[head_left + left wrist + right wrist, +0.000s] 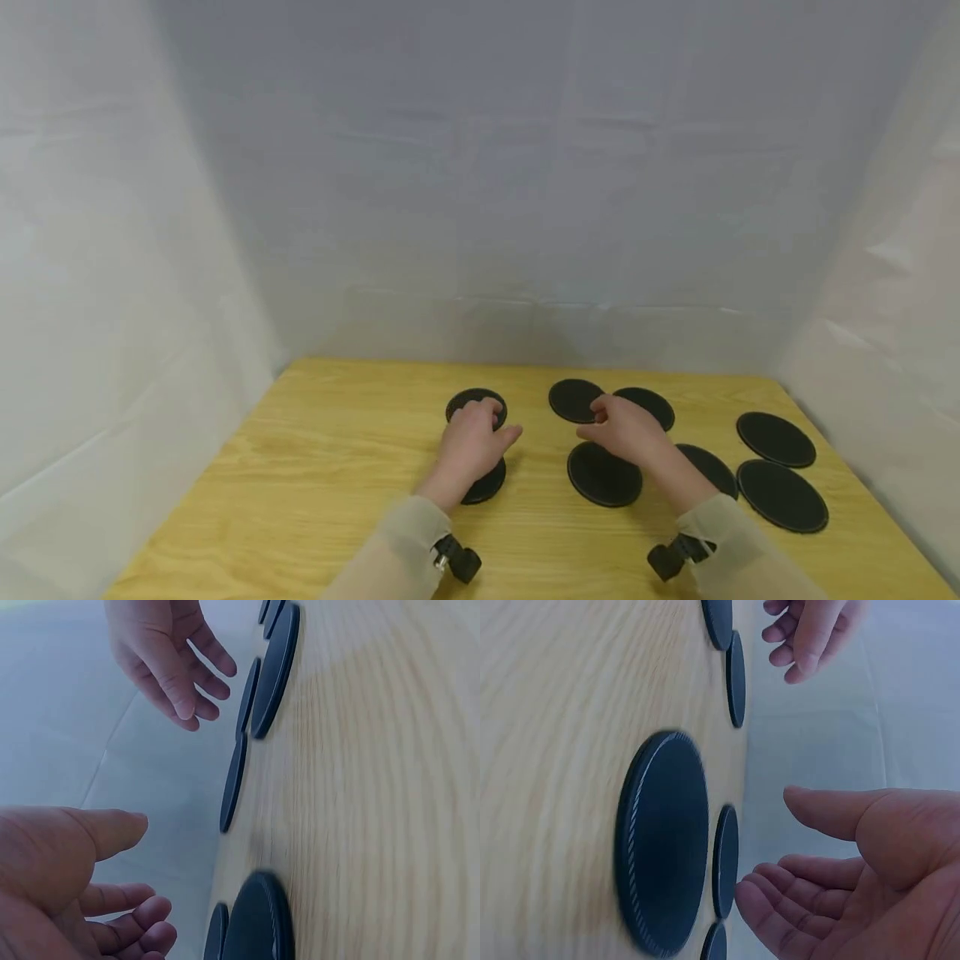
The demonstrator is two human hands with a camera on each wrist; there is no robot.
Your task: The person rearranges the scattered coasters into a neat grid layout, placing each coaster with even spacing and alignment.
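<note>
Left hand (471, 442) with loose, empty fingers over a round black disc (476, 406) at lower centre, right hand (621, 429) relaxed and empty over matte ridged-edge discs (603, 475), grainy yellow wooden table (315, 467), no visible writing.

No readable text, label, brand, number or sign in any view. Black round discs (603, 475): plain faces, ribbed rim only, no print. Wooden counter (337, 467): bare grain, no marking. White backdrop sheets (525, 208): blank. Sleeves and wrist mounts: no legible lettering.
</note>
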